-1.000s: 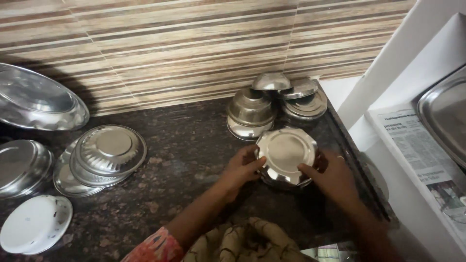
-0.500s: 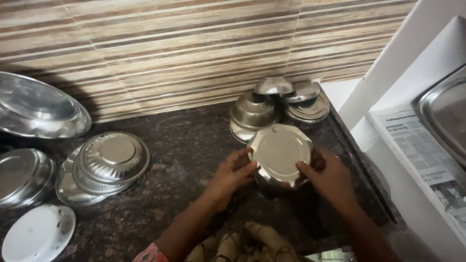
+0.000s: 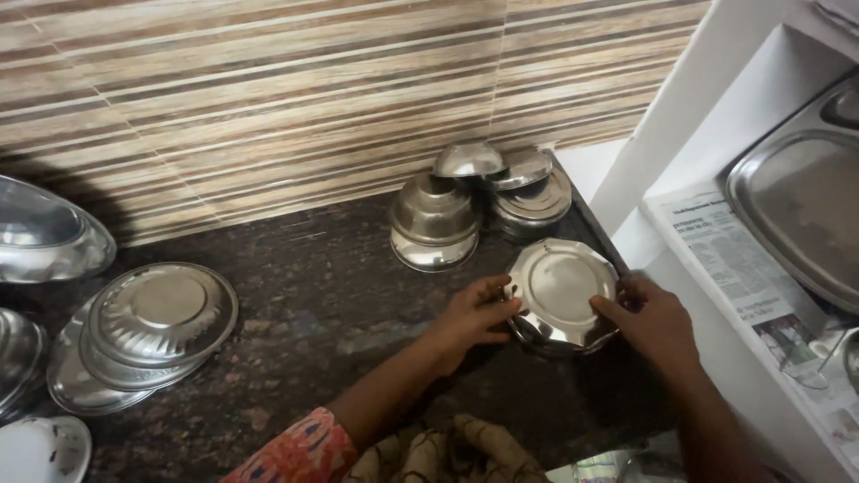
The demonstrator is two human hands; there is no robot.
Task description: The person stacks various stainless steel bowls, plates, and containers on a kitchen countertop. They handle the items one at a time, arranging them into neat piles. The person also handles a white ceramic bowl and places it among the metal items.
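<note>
**Both hands on the scalloped steel plate**

While my left hand (image 3: 474,317) curls its fingers against the near-left rim of the shiny scalloped stainless-steel plate (image 3: 562,288), my right hand (image 3: 651,320) closes on the opposite rim, thumb lying on the upper face and fingers wrapped below. So both of my hands are gripping that one plate, one on each side. It sits upside down, base facing up, on top of another steel vessel whose darker rim just shows underneath, near the right end of the dark speckled granite counter (image 3: 322,304).

Just behind the plate stand a stack of upturned round steel bowls (image 3: 434,222) and, to its right, a second cluster of smaller inverted steel bowls and lids (image 3: 523,183), close against the brown striped tiled wall (image 3: 268,98).

Well apart on the left side of the counter lies a pile of overturned round steel plates (image 3: 148,331). Beyond it, at the left edge, a large steel basin (image 3: 45,237) leans into view, and a white round plate (image 3: 40,447) shows in the bottom-left corner.

To my right, a white shelf (image 3: 689,116) holds a sheet of newspaper (image 3: 752,277) with a rectangular steel tray (image 3: 796,206) resting on it.

My left forearm wears a sleeve with an orange-pink pattern (image 3: 295,452).
</note>
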